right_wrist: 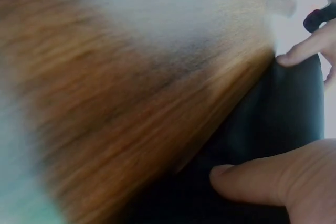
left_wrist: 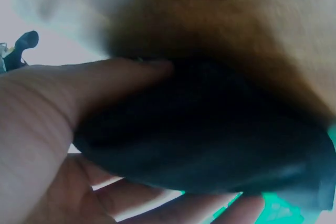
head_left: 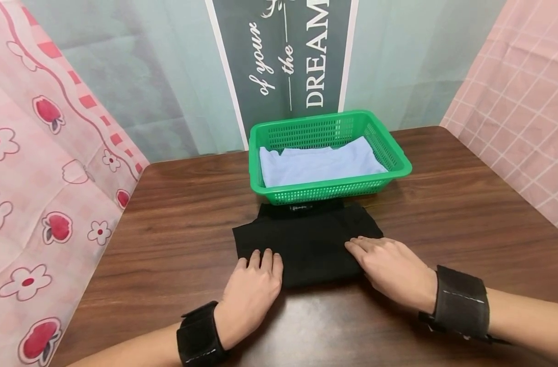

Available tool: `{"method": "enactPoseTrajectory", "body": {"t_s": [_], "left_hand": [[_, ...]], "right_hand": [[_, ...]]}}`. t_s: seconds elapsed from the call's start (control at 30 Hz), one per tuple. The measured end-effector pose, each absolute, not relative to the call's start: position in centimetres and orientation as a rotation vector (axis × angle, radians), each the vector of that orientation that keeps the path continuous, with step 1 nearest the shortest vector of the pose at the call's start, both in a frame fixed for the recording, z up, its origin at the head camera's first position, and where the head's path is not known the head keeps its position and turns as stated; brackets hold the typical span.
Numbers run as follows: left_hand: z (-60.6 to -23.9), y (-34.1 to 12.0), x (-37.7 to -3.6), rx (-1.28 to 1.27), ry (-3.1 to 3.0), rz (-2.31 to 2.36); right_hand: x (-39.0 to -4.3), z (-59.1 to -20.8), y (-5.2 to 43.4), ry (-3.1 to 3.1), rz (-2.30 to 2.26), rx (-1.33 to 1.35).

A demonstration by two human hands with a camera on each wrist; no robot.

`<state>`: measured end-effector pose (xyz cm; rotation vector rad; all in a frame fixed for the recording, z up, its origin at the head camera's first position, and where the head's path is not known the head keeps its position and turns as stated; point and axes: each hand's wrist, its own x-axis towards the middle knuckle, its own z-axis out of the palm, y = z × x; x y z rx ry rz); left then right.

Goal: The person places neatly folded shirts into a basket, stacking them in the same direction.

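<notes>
A folded black shirt lies on the table with a small label at its far edge. My left hand grips its near left part, with the fingers on top. In the left wrist view the thumb is on one side of the cloth and the fingers on the other. At the near right edge my right hand holds the shirt. Its thumb presses the near side in the right wrist view, where its other fingers are hidden.
Just beyond the shirt stands a green plastic basket with a light blue folded cloth inside. The brown wooden table is bounded by a pink patterned curtain on the left, a pink checked one on the right and a blue-green backdrop behind.
</notes>
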<state>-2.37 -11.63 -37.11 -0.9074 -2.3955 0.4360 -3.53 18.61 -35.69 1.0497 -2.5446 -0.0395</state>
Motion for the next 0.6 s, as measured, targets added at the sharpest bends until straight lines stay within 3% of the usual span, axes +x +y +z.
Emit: {"method": "enactPoseTrajectory", "body": {"t_s": [0.6], "left_hand": [[-31.7,-13.6,-4.4,-0.972,-2.44,0.264]], "right_hand": [[-3.9,-32.5,20.9,-2.6,0.11,0.975]]}}
